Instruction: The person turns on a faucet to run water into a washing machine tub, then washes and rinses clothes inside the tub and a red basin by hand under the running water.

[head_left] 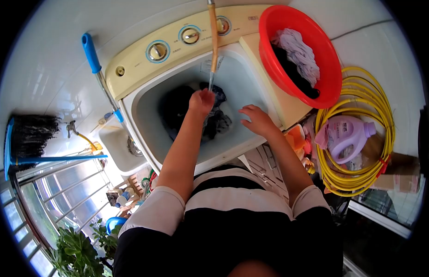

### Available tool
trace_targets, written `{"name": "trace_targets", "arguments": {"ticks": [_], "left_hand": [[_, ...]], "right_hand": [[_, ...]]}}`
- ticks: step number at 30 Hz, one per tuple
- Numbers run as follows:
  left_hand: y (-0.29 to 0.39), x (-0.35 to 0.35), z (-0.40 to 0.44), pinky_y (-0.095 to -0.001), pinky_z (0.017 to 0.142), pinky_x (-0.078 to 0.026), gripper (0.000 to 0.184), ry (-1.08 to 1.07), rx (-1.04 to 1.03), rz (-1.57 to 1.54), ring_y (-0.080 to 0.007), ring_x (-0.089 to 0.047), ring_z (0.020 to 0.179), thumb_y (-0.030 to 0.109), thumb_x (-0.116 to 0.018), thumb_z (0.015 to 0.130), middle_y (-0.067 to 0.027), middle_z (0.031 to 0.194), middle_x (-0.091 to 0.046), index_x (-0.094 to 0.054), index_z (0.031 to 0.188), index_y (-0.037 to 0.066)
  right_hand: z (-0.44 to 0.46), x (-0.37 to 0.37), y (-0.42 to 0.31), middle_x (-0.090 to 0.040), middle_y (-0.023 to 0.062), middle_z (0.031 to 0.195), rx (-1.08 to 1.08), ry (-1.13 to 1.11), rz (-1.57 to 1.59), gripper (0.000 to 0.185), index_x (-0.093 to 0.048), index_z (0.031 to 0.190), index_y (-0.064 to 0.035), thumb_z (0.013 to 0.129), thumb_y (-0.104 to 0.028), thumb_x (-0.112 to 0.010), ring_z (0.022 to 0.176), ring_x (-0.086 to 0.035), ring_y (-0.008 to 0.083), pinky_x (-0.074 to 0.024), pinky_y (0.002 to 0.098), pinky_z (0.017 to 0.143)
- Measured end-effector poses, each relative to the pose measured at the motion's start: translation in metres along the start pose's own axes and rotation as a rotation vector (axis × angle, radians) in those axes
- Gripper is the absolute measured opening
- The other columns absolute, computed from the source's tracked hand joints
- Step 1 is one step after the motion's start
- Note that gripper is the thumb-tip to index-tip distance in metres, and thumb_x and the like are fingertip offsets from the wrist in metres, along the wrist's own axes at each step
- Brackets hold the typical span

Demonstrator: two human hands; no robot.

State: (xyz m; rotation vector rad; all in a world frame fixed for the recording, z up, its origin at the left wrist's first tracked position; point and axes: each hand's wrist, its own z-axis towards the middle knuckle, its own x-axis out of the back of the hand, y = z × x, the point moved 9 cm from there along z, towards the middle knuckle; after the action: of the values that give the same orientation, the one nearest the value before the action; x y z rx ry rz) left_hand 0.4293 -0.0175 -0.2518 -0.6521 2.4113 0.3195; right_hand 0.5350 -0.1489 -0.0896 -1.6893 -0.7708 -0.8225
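My left hand (202, 100) is inside the washing machine tub (145, 108), beside the water running from a tan hose (214, 39). It looks cupped, with nothing visible in it. Dark wet clothes (175, 107) lie in the bottom of the tub below, partly hidden by my left hand and forearm. Over the tub's right side, near its front corner, hovers my right hand (257, 120), fingers apart and holding nothing.
A red basin (332, 69) with a pale cloth (300, 53) and dark clothing rests on the machine's right side. Control knobs (190, 35) line the back panel. A coiled yellow hose (385, 115) and a purple detergent jug (346, 136) are right; a small sink (115, 147) is left.
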Motion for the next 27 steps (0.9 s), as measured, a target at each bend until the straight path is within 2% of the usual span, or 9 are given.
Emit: {"name": "trace_targets", "arguments": {"ticks": [4, 7, 9, 12, 14, 17, 18, 22, 27], "left_hand": [[0.003, -0.064, 0.017, -0.0371, 0.066, -0.048, 0.023, -0.184, 0.008, 0.100, -0.0244, -0.054, 0.070, 0.018, -0.035, 0.083, -0.0100, 0.073, -0.055, -0.051, 0.084, 0.001], [0.008, -0.106, 0.013, -0.0422, 0.075, -0.047, 0.031, -0.277, 0.045, 0.102, -0.0307, -0.053, 0.082, 0.023, -0.031, 0.088, -0.0143, 0.084, -0.054, -0.048, 0.095, -0.002], [0.015, -0.114, 0.010, -0.0386, 0.072, -0.045, 0.034, -0.174, -0.024, 0.016, -0.0276, -0.053, 0.078, 0.030, -0.028, 0.088, -0.0127, 0.084, -0.053, -0.044, 0.099, 0.002], [0.010, -0.126, -0.001, -0.0397, 0.076, -0.040, 0.049, -0.291, 0.002, 0.028, -0.0279, -0.051, 0.081, 0.046, -0.028, 0.087, -0.0106, 0.091, -0.050, -0.042, 0.106, 0.004], [0.012, -0.122, -0.002, -0.0397, 0.078, -0.039, 0.054, -0.368, 0.025, 0.063, -0.0276, -0.050, 0.084, 0.051, -0.028, 0.086, -0.0102, 0.097, -0.049, -0.042, 0.108, 0.004], [0.029, -0.062, 0.005, -0.0453, 0.090, -0.028, 0.065, -0.008, -0.074, 0.290, -0.0284, -0.042, 0.102, 0.056, -0.025, 0.084, -0.0095, 0.126, -0.038, -0.036, 0.125, 0.007], [0.032, -0.049, -0.016, -0.0476, 0.094, -0.021, 0.065, 0.088, -0.065, 0.486, -0.0305, -0.028, 0.123, 0.055, -0.028, 0.083, -0.0096, 0.138, -0.026, -0.032, 0.130, 0.009], [0.055, 0.019, -0.008, -0.0476, 0.098, -0.013, 0.062, 0.184, -0.045, 0.436, -0.0308, -0.024, 0.126, 0.053, -0.031, 0.083, -0.0084, 0.138, -0.027, -0.033, 0.130, 0.011], [0.078, 0.080, -0.016, -0.0457, 0.092, -0.021, 0.042, 0.389, -0.056, 0.464, -0.0253, -0.037, 0.114, 0.041, -0.037, 0.084, -0.0055, 0.125, -0.043, -0.048, 0.116, 0.017]], "right_hand": [[-0.019, 0.017, 0.002, -0.051, 0.0103, 0.107, -0.052, 0.050, -0.096, 0.033, -0.057, 0.104, -0.0098, 0.072, -0.018, -0.060, 0.100, -0.048, 0.0261, -0.0426, 0.0349, 0.083], [-0.030, 0.013, 0.008, -0.051, 0.0104, 0.107, -0.072, 0.051, -0.121, 0.033, -0.058, 0.103, -0.0102, 0.071, -0.016, -0.060, 0.101, -0.048, 0.0271, -0.0427, 0.0355, 0.083], [-0.035, 0.009, 0.005, -0.051, 0.0104, 0.107, -0.068, 0.036, -0.110, 0.033, -0.058, 0.103, -0.0102, 0.070, -0.015, -0.059, 0.101, -0.047, 0.0278, -0.0427, 0.0357, 0.083], [-0.037, 0.013, -0.001, -0.048, 0.0102, 0.113, -0.060, 0.019, -0.079, 0.030, -0.057, 0.102, -0.0103, 0.073, -0.015, -0.060, 0.105, -0.045, 0.0277, -0.0401, 0.0351, 0.087], [-0.038, 0.039, -0.015, -0.046, 0.0090, 0.116, 0.134, 0.208, -0.273, 0.030, -0.058, 0.101, -0.0114, 0.071, -0.014, -0.061, 0.110, -0.041, 0.0260, -0.0369, 0.0365, 0.091], [-0.042, 0.068, -0.014, -0.043, 0.0082, 0.121, 0.120, 0.320, -0.375, 0.032, -0.058, 0.101, -0.0121, 0.069, -0.013, -0.062, 0.115, -0.036, 0.0253, -0.0330, 0.0380, 0.094], [-0.041, 0.075, -0.011, -0.043, 0.0082, 0.121, 0.117, 0.316, -0.369, 0.032, -0.058, 0.101, -0.0121, 0.069, -0.013, -0.062, 0.115, -0.036, 0.0253, -0.0330, 0.0380, 0.094], [-0.034, 0.095, -0.003, -0.039, 0.0079, 0.126, 0.177, 0.314, -0.410, 0.033, -0.058, 0.101, -0.0107, 0.068, -0.012, -0.062, 0.120, -0.031, 0.0256, -0.0294, 0.0395, 0.098], [-0.030, 0.088, 0.016, -0.034, 0.0055, 0.131, 0.164, 0.237, -0.346, 0.034, -0.057, 0.104, -0.0110, 0.071, -0.012, -0.060, 0.125, -0.024, 0.0235, -0.0228, 0.0396, 0.102]]}}
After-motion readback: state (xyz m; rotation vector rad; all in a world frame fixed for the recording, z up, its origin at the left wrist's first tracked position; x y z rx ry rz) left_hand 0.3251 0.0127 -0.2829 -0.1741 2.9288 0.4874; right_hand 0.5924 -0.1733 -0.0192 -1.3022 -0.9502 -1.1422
